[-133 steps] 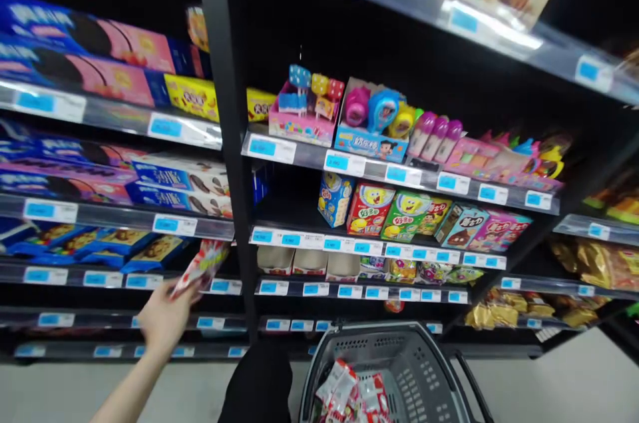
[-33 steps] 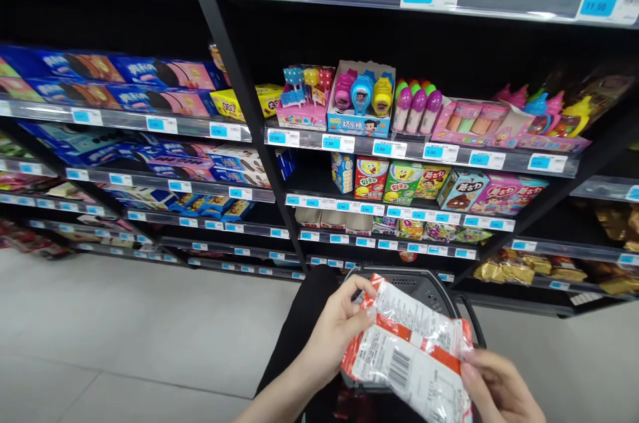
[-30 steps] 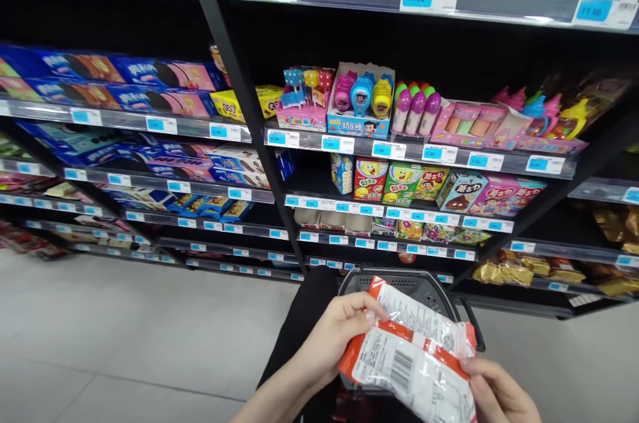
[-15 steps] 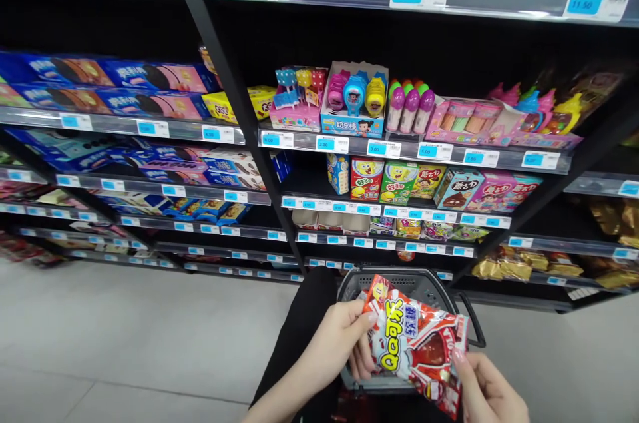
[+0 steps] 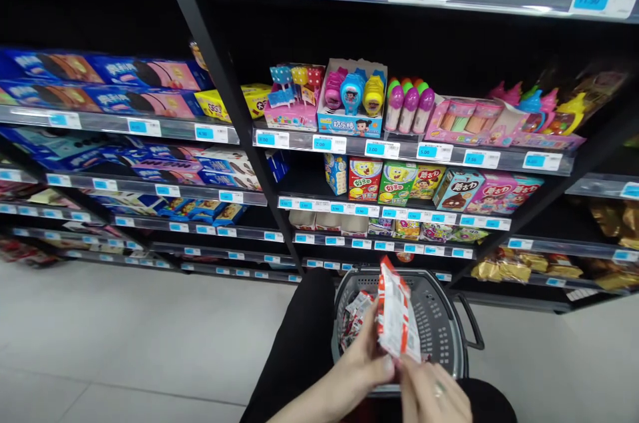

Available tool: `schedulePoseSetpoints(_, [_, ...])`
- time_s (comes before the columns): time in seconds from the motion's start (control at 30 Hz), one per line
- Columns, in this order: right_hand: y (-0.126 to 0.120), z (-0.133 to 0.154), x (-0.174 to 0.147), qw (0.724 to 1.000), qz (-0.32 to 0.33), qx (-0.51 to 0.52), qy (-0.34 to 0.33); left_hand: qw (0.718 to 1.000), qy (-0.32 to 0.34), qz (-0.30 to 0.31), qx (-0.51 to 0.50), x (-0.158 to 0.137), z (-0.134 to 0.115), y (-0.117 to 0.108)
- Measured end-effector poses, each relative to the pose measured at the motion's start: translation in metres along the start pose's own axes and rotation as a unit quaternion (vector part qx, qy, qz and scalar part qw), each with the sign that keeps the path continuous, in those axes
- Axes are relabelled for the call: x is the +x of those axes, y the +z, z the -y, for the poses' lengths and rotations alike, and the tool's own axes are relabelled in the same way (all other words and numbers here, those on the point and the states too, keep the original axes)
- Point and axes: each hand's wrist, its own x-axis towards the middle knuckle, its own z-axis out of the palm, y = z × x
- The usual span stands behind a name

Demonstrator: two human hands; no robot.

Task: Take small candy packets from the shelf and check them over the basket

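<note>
A red and white candy bag (image 5: 397, 316) is held up between my hands, turned so a mostly white, printed side shows. My left hand (image 5: 367, 360) grips it from the left, fingers behind and thumb near its lower edge. My right hand (image 5: 432, 390), with a ring on one finger, pinches the bag's bottom end. Below the bag stands a grey plastic shopping basket (image 5: 439, 323) with perforated walls. Inside the basket, on its left, lie several red and white packets (image 5: 355, 316), partly hidden by my left hand.
Ahead are black shelves with price labels. They carry toy candy boxes (image 5: 352, 100), snack boxes (image 5: 365, 178), blue biscuit boxes (image 5: 144, 73) and gold bags (image 5: 504, 266). The basket's dark handle (image 5: 472, 320) sticks out right. My black-clad leg (image 5: 294, 343) is left of the basket, above pale floor tiles (image 5: 124, 330).
The candy bag has turned from its colourful front to a mostly white side and stands more upright. My right hand has moved left, close to my left hand. More of the basket's inside shows.
</note>
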Motion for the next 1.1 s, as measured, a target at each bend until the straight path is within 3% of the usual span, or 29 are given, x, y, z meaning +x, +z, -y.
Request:
schedulePoseSetpoints(0.1, [0.008,0.002,0.007,0.992,0.072,0.052,-0.089,1.0,0.005,-0.005,0.001,-0.002,0.001,0.003])
schedulePoseSetpoints(0.17, [0.001,-0.007,0.014,0.983,0.117,0.116,-0.076,0.999,0.008,-0.046,-0.018,-0.003,-0.006,0.0])
schedulePoseSetpoints(0.23, [-0.012,-0.02,0.021,0.982,0.118,0.148,0.011,0.998,-0.018,-0.047,-0.039,-0.004,-0.016,-0.006])
schedulePoseSetpoints(0.3, [-0.023,-0.033,0.028,0.972,0.092,0.147,0.159,0.996,-0.075,-0.008,-0.047,-0.006,-0.026,-0.014])
schedulePoseSetpoints(0.37, [-0.029,-0.041,0.033,0.917,0.114,0.228,0.307,0.99,-0.13,0.036,-0.039,-0.008,-0.034,-0.02])
schedulePoseSetpoints(0.43, [-0.03,-0.042,0.034,0.823,0.162,0.353,0.415,0.985,-0.16,0.061,-0.028,-0.008,-0.038,-0.022])
schedulePoseSetpoints(0.5, [-0.029,-0.041,0.031,0.75,0.184,0.427,0.471,0.986,-0.155,0.058,-0.022,-0.007,-0.038,-0.022])
schedulePoseSetpoints(0.53, [-0.029,-0.041,0.03,0.738,0.181,0.433,0.485,0.989,-0.137,0.043,-0.021,-0.006,-0.038,-0.021])
schedulePoseSetpoints(0.6, [-0.03,-0.041,0.024,0.748,0.166,0.405,0.498,0.996,-0.083,0.006,-0.009,-0.005,-0.035,-0.02])
schedulePoseSetpoints(0.77, [-0.032,-0.041,0.007,0.828,0.13,0.274,0.471,0.992,0.003,-0.052,0.115,-0.006,-0.028,-0.026])
schedulePoseSetpoints(0.93, [-0.025,-0.032,-0.002,0.899,0.054,0.125,0.416,0.944,0.064,-0.114,0.304,-0.004,-0.03,-0.028])
schedulePoseSetpoints(1.1, [-0.022,-0.032,0.001,0.92,0.016,0.08,0.384,0.897,0.117,-0.131,0.405,-0.001,-0.035,-0.024])
